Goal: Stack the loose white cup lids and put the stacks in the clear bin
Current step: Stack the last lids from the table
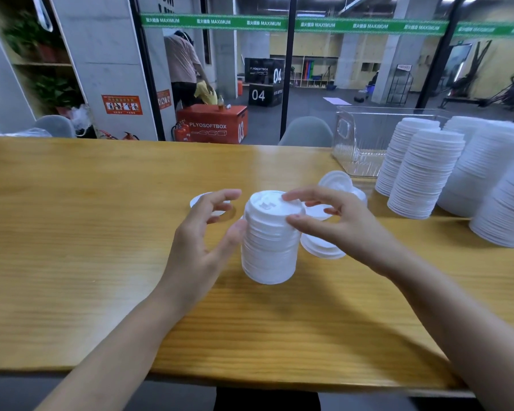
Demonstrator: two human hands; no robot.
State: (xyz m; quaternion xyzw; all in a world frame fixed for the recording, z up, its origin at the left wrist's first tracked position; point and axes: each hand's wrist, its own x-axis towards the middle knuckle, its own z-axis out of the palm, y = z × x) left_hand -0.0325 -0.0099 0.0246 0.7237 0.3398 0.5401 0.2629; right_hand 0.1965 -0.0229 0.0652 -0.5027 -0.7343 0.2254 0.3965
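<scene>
Near the middle of the wooden table [101, 218], whose honey-coloured top shows long straight grain, we see a short stack [269, 250] of white cup lids standing upright, its side ribbed by the thin nested rims and its base flaring a little wider than its crown. The top lid [267, 203] is a smooth matte dome with faint raised lettering on its flat face. Our left hand [204, 232] stands open at the stack's left side, its thumb touching the ribbed wall while the fingers spread loosely curved in the air, closed around nothing. Our right hand [339, 221] comes in from the other side and lightly pinches the top lid's edge, forefinger laid on the flat face and thumb against the rim just below, the remaining fingers fanned out and slightly blurred. Loose lids lie flat around the stack: one round disc [198, 200] behind the left fingers, a rim-up lid [322, 249] touching the stack's right side, and a tilted lid [336, 179] further back, showing its moulded ring. The clear bin [347, 143] sits at the table's far right edge, a rectangular tub of glossy transparent plastic with finely ribbed walls and a rounded handle cut-out. Just beside it, outside the bin, tall stacks [425, 173] of the same white lids rise as finely grooved columns.
</scene>
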